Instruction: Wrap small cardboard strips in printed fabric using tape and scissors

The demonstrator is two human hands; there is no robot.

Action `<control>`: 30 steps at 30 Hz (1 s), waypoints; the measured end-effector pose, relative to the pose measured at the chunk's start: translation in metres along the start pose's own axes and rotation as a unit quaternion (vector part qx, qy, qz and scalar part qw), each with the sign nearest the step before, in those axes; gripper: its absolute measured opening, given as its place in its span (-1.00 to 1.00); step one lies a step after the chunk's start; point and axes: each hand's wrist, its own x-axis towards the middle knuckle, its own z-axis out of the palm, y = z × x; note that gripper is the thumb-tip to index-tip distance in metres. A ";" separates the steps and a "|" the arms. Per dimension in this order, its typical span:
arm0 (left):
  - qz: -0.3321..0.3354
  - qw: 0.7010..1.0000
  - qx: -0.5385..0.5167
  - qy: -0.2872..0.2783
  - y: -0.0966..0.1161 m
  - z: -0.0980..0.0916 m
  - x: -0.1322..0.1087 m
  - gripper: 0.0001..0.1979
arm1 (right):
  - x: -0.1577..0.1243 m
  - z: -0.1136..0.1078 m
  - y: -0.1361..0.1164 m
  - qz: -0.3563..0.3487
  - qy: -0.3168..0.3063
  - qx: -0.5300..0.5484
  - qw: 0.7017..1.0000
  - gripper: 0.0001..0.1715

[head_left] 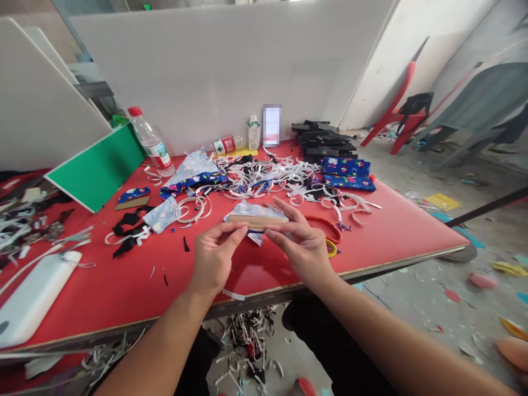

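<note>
Over the front of the red table, my left hand (213,257) pinches the left end of a tan, cardboard-like strip (258,221) between thumb and fingers. My right hand (304,245) grips its other end, with the index finger raised. Dark blue shows along the strip's near edge, between my thumbs. Light-blue patterned cloth (251,208) lies just behind the strip, partly hidden by it. Beside my right hand are scissors with a red-orange handle loop (330,226) and a yellow one (331,248), partly covered by that hand.
White trimmings (268,176) heap across the red table (136,280). Folded blue printed cloth (348,173) and a black stack (322,140) sit at right. Bottles (155,148), a green board (99,165), a tape roll (190,209) and a white device (39,297) are leftward.
</note>
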 end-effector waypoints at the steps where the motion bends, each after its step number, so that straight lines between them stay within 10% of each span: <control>1: -0.001 1.000 -0.002 0.005 -0.001 0.001 0.000 -0.86 | 0.000 0.001 0.000 0.031 -0.002 0.017 0.999 -0.97; 9: -0.017 0.999 -0.015 -0.031 0.013 -0.002 0.003 -0.58 | 0.005 0.003 -0.001 0.204 -0.003 0.231 0.951 0.03; 12: -0.043 0.995 -0.087 -0.014 0.014 0.004 0.003 -0.35 | 0.005 0.004 -0.002 0.247 -0.003 0.232 0.941 0.04; 19: -0.071 0.994 -0.076 -0.015 0.010 0.013 0.000 -0.67 | -0.001 0.014 0.002 0.225 -0.017 0.178 0.958 -0.11; 24: -0.060 0.995 0.038 -0.073 0.007 0.007 0.000 -0.63 | 0.016 -0.026 -0.017 0.072 -0.069 -0.068 0.993 -0.36; 26: -0.066 0.998 0.015 -0.015 0.003 0.004 0.003 -0.59 | 0.028 -0.057 -0.031 0.006 -0.069 -0.333 0.940 -0.56; 30: -0.121 0.992 -0.032 0.017 -0.001 0.000 0.013 -0.57 | 0.047 -0.100 -0.039 0.168 -0.203 -0.568 0.780 -0.66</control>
